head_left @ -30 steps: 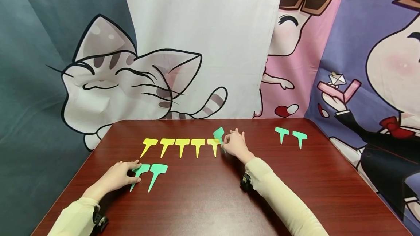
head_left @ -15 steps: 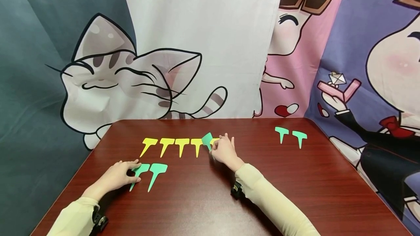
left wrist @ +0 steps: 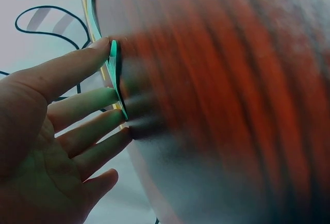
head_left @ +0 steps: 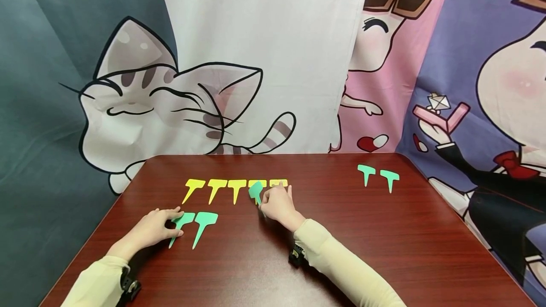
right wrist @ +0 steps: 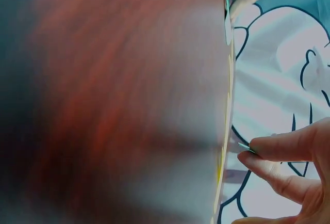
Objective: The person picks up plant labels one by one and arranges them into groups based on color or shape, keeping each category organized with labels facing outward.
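Note:
In the head view, my right hand (head_left: 279,205) pinches a green T-shaped plant label (head_left: 256,189) by its stem. The right wrist view shows this label (right wrist: 246,147) edge-on between thumb and finger, apart from the tabletop. It hangs over one of the yellow plant labels (head_left: 236,185), partly hiding it. At the front left, my left hand (head_left: 149,229) rests on the table with thumb and fingertips touching another green plant label (head_left: 186,219); its fingers look fairly straight in the left wrist view. Beside that lies a further green plant label (head_left: 206,220).
Several yellow labels form a row across the back of the dark red wooden table (head_left: 256,269). Two green plant labels (head_left: 390,176) lie at the back right. A printed cloth backdrop (head_left: 264,22) stands behind the table's far edge.
My right hand has moved left along the yellow row, carrying the green plant label from the rightmost yellow label to the one beside it. The left hand has stayed still.

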Demonstrator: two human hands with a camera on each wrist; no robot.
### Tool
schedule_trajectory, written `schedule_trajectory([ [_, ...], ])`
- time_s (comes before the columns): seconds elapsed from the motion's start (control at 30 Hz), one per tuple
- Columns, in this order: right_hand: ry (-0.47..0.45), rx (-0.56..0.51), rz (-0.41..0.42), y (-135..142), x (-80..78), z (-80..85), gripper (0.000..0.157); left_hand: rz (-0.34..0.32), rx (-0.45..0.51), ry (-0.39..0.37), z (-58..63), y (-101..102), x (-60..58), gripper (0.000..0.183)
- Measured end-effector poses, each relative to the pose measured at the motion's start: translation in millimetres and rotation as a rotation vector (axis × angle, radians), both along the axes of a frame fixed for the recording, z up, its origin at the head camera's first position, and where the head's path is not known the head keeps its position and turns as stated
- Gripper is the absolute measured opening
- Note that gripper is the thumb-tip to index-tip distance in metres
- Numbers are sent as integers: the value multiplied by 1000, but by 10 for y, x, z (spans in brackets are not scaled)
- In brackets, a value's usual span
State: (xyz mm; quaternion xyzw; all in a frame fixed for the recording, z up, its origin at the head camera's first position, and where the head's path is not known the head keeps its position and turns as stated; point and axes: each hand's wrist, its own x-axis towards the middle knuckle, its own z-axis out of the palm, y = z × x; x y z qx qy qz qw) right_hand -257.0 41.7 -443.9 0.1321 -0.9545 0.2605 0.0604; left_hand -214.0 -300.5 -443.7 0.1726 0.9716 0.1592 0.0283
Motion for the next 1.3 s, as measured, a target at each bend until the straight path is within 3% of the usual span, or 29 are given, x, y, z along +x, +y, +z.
schedule_trajectory([
  [0.83,-46,79,88,-341,252,49,31,0,3,-4,8,7,-1,59],
  [1.3,-58,192,114,-464,303,60,32,1,-3,-4,-10,-5,-6,59],
])
